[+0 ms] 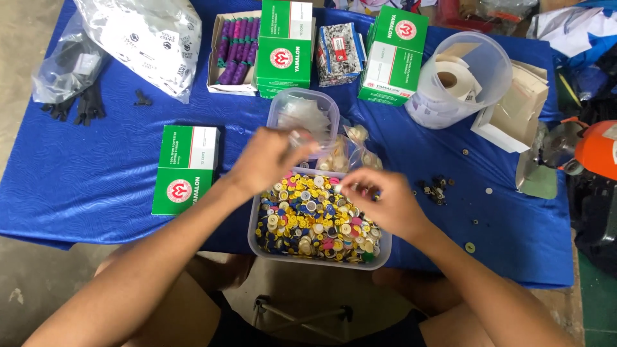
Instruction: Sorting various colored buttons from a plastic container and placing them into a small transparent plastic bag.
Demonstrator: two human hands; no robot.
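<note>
A clear plastic tub [258, 247] full of mixed coloured buttons [312, 222] sits at the near edge of the blue-covered table [96, 173]. My left hand [268, 157], blurred, hovers above the tub's far left corner and pinches a small clear plastic bag [302, 138]. My right hand [379, 199] is over the tub's right side, fingers pinched on some small buttons. Behind the tub stands a second clear container [302, 115] with clear bags, and small bags of pale buttons [350, 151] lie beside it.
A green and white box [186, 168] lies to the left. More such boxes [285, 45], a box of purple spools [234, 51] and a clear tub with label rolls [459, 80] stand at the back. Loose dark buttons [437, 189] lie right. An orange machine [594, 151] is at the right edge.
</note>
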